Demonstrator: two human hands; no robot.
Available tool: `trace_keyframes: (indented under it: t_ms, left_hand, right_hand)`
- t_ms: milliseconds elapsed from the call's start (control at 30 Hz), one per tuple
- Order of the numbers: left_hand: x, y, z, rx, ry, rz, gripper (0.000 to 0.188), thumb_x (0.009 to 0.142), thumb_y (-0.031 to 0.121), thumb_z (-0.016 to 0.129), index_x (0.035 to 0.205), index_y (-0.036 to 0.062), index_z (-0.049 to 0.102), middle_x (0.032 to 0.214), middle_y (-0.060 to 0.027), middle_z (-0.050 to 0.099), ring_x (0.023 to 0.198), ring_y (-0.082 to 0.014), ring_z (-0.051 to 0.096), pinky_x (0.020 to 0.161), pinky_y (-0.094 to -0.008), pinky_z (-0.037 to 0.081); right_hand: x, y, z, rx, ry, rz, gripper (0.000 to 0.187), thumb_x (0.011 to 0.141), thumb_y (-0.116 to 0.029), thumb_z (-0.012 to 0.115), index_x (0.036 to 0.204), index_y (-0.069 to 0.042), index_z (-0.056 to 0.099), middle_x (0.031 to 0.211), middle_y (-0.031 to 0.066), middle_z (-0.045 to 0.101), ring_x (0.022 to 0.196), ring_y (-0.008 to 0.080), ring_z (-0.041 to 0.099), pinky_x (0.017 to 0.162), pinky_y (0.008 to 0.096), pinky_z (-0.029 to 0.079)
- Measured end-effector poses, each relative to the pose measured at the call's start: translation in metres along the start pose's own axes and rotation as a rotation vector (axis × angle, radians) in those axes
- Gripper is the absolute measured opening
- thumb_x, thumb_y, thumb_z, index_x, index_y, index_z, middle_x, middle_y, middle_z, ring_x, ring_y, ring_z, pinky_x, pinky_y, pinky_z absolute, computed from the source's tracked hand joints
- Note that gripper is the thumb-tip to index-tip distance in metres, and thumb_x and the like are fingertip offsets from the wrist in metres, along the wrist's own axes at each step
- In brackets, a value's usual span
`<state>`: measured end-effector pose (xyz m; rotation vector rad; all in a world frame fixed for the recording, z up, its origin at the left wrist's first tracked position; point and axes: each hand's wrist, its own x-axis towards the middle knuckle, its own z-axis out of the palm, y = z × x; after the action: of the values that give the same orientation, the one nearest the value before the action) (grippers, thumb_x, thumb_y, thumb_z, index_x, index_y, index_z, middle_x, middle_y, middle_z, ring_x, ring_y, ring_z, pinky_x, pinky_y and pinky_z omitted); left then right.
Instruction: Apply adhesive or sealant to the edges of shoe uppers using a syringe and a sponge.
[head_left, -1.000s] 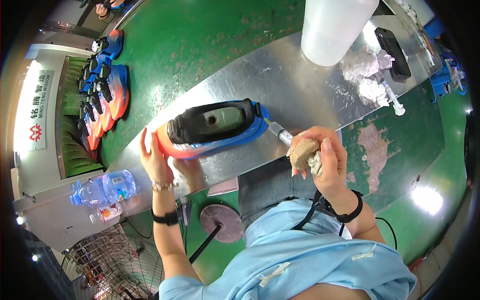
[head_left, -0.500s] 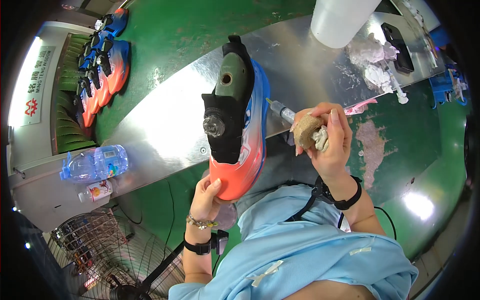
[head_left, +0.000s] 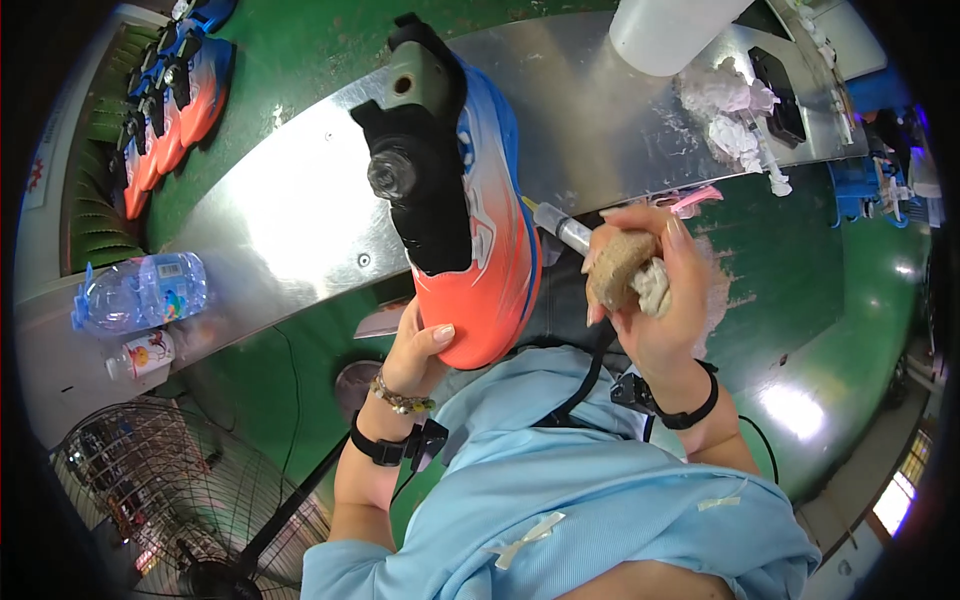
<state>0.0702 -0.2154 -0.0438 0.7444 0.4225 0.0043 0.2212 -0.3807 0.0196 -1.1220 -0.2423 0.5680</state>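
Turned since a second ago, the shoe now points its coral toe at the person's body instead of along the bench, and the left hand follows the toe inward, past the bench's near edge. The shoe slants across that edge, its blue heel end over the metal; whether the heel touches the metal I cannot tell. The left hand's thumb presses on top of the toe, with the other fingers hidden beneath it, so the toe sits clasped between them.

The right hand is just past the near edge, right of the shoe, its fingers curled close around a tan pad and a white wad. From the same grip a syringe juts left, its yellow tip right at the shoe's side; contact is too small to tell.

Two bottles, one big and one small, sit at the bench's left end by the near edge. A white tub stands at the far edge, while crumpled paper and a black device lie toward the right end.
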Motion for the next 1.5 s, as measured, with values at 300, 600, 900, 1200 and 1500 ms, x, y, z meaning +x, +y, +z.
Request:
trace_keyframes:
  t_ms: [300,600,900,1200,1500]
  left_hand:
    - [0.043,-0.024,0.046,-0.317,-0.292,-0.156,0.073,0.067,0.025,0.071,0.125,0.0028,0.032,0.120,-0.0135,0.044,0.111,-0.0262,0.046,0.085,-0.0408,0.047]
    - [0.091,-0.046,0.069,-0.408,-0.321,-0.083,0.069,0.066,0.024,0.073,0.123,0.0068,0.037,0.127,-0.0084,0.040,0.124,-0.0259,0.031,0.104,-0.0384,0.027]
    - [0.121,-0.041,0.087,-0.459,-0.418,-0.006,0.069,0.069,0.024,0.071,0.124,0.0034,0.035,0.131,-0.0103,0.033,0.126,-0.0256,0.026,0.104,-0.0363,0.028]
    - [0.141,-0.032,0.108,-0.409,-0.449,0.119,0.069,0.072,0.025,0.068,0.126,0.0048,0.030,0.131,-0.0124,0.034,0.121,-0.0229,0.035,0.100,-0.0338,0.035]
    - [0.129,0.006,0.147,-0.562,-0.072,-0.067,0.025,0.080,0.016,0.062,0.100,0.0045,0.054,0.101,-0.0042,0.058,0.092,-0.0121,0.057,0.087,-0.0278,0.047]
  right_hand:
    - [-0.038,-0.052,-0.013,-0.193,0.002,-0.042,0.049,0.092,-0.031,0.023,0.099,0.006,0.054,0.076,0.0163,0.058,0.055,0.0154,0.054,0.045,0.0236,0.043]
    - [-0.048,-0.060,-0.025,-0.416,0.098,-0.257,0.049,0.092,-0.035,0.020,0.093,0.002,0.052,0.068,0.0182,0.053,0.050,0.0177,0.049,0.041,0.0267,0.041]
    - [-0.042,-0.066,-0.036,-0.555,-0.118,-0.449,0.025,0.091,-0.021,0.030,0.104,-0.005,0.044,0.075,0.0185,0.049,0.048,0.0178,0.045,0.040,0.0262,0.043]
    - [-0.037,-0.060,-0.026,-0.645,-0.075,-0.470,0.029,0.092,-0.027,0.028,0.106,-0.007,0.044,0.079,0.0177,0.049,0.053,0.0174,0.049,0.045,0.0266,0.046]
    - [-0.016,-0.040,-0.010,-0.633,0.123,-0.687,0.040,0.090,-0.026,0.030,0.088,0.001,0.061,0.071,0.0146,0.059,0.049,0.0164,0.055,0.042,0.0257,0.044]
